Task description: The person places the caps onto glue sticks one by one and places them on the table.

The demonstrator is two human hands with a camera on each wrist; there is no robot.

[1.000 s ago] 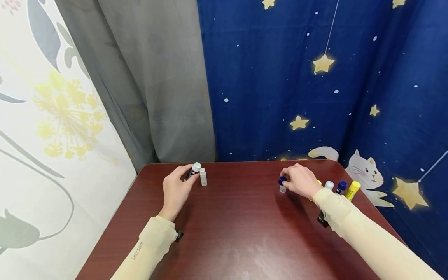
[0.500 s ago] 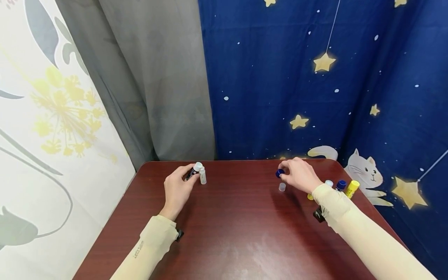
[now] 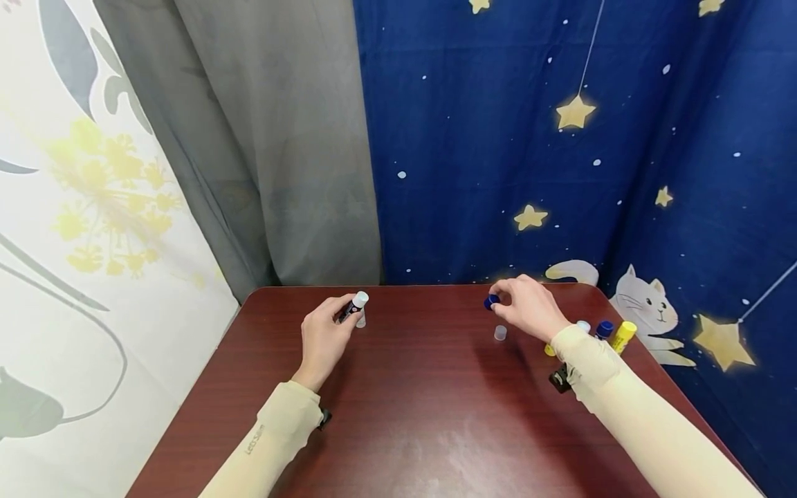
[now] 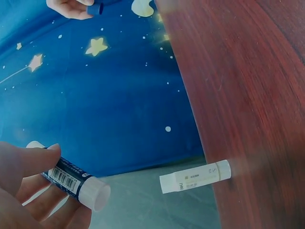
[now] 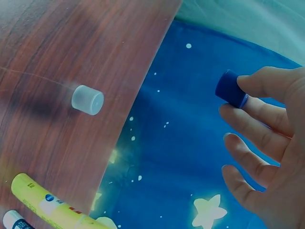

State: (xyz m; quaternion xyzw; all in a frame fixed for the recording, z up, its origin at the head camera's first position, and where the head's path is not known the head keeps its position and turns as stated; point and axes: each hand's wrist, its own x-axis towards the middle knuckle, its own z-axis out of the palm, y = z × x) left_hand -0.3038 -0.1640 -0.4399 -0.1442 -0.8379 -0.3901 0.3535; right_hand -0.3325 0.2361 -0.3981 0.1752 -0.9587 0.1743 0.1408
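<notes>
My left hand (image 3: 326, 337) grips a dark blue glue stick (image 4: 71, 177) with white ends, held tilted above the table. Beside it a slim white glue stick (image 4: 195, 177) stands upright on the table, partly hidden in the head view. Between thumb and fingers, my right hand (image 3: 528, 306) pinches a small blue cap (image 5: 230, 88) in the air. Below that hand, a translucent white cap (image 5: 87, 100) stands on the tabletop, apart from the blue one.
At the table's right side stand several glue sticks, among them a yellow one (image 3: 624, 337) and a blue-capped one (image 3: 603, 330), partly behind my right forearm. Curtains hang beyond the far edge of the brown table (image 3: 429, 387).
My right hand has lifted the blue cap off the translucent cap and drawn it slightly left. The left hand has shifted a little right with the dark blue glue stick.
</notes>
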